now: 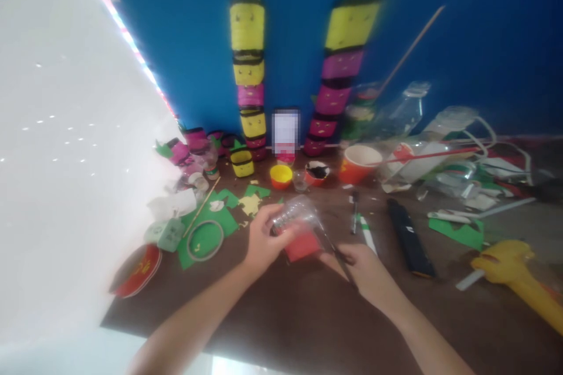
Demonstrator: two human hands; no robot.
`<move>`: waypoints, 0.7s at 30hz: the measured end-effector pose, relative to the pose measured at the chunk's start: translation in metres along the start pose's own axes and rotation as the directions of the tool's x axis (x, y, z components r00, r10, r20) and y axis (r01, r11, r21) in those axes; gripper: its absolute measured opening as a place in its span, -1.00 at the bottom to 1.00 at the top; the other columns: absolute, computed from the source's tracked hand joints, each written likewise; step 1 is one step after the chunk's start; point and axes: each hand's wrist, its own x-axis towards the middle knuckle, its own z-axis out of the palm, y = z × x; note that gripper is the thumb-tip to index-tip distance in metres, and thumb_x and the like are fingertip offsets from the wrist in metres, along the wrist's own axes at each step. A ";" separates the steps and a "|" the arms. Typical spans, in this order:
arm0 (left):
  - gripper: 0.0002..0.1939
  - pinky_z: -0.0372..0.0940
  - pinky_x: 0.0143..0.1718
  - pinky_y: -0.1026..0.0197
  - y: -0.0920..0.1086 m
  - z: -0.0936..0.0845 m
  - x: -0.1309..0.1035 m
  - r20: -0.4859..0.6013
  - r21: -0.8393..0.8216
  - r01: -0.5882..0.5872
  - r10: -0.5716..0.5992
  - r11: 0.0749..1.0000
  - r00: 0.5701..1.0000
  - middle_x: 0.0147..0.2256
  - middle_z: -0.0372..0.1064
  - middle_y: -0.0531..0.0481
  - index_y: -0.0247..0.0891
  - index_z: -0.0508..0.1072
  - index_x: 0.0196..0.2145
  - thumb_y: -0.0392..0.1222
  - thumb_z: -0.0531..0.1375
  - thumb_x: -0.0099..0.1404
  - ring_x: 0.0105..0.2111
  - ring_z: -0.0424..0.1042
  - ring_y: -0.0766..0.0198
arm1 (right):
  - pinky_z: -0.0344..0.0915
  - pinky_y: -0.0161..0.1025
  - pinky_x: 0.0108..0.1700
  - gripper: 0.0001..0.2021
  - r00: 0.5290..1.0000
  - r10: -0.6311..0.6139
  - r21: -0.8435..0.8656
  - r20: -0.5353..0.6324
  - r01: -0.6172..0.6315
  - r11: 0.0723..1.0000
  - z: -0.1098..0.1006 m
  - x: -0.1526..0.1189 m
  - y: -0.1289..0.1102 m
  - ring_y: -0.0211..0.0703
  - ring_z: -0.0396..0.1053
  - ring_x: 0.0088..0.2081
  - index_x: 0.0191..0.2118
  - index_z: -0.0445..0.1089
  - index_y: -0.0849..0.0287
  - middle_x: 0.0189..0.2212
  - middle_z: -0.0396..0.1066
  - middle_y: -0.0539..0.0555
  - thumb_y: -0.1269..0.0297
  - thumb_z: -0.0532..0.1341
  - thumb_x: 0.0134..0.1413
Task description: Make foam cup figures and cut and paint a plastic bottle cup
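Observation:
Near the middle of the table, my left hand (pixel 268 234) grips a clear plastic bottle piece (pixel 301 211) with fingers wrapped round its side. Its lower part looks red (pixel 303 246); blur hides whether that is paint, a label or paper. My right hand (pixel 363 272) is closed round a thin dark tool (pixel 326 235), which slants up along the right side of the bottle piece. Motion blur keeps me from telling the tool's kind. Just beyond the hands stand a small yellow-lined cup (pixel 281 176) and a red cup with dark contents (pixel 316 172).
Green paper (pixel 229 205) and a tape ring (pixel 190 246) lie left, beside a red bowl (pixel 139 272). A marker (pixel 368 234), a black case (pixel 409 237) and a yellow glue gun (pixel 505 261) lie right. Painted bottle towers (pixel 248 26) stand against the blue wall.

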 end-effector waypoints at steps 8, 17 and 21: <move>-0.59 0.29 -0.01 0.09 0.002 -0.001 0.001 0.015 -0.003 -0.019 0.019 1.000 1.000 -0.15 0.35 -0.11 -0.26 0.40 -0.19 -0.20 0.35 -0.03 -0.10 0.37 0.18 | 0.05 -0.35 -0.57 -0.59 0.998 0.039 0.003 0.043 -0.039 0.999 -0.004 0.000 -0.004 -0.21 0.20 -0.55 -0.62 0.40 0.25 -0.69 0.26 -0.04 -0.07 0.26 -0.21; -0.59 0.28 0.00 0.09 0.006 0.000 0.002 0.014 -0.019 0.005 -0.005 1.000 1.000 -0.14 0.33 -0.12 -0.25 0.41 -0.19 -0.18 0.36 -0.04 -0.08 0.36 0.17 | -0.13 -0.35 -0.61 -0.53 0.996 0.054 0.073 0.070 -0.059 0.996 0.000 -0.001 0.000 -0.37 0.02 -0.64 -0.72 0.17 0.20 -0.76 0.04 -0.10 -0.11 0.23 -0.17; -0.57 0.29 -0.02 0.08 0.006 0.001 0.002 0.042 -0.036 0.042 -0.041 0.998 0.998 -0.17 0.36 -0.12 -0.26 0.40 -0.18 -0.17 0.35 -0.03 -0.11 0.38 0.17 | -0.14 -0.34 -0.59 -0.50 0.982 0.031 0.112 0.186 -0.053 0.992 0.000 -0.001 0.005 -0.39 0.02 -0.67 -0.69 0.11 0.18 -0.76 0.06 -0.09 -0.13 0.11 -0.02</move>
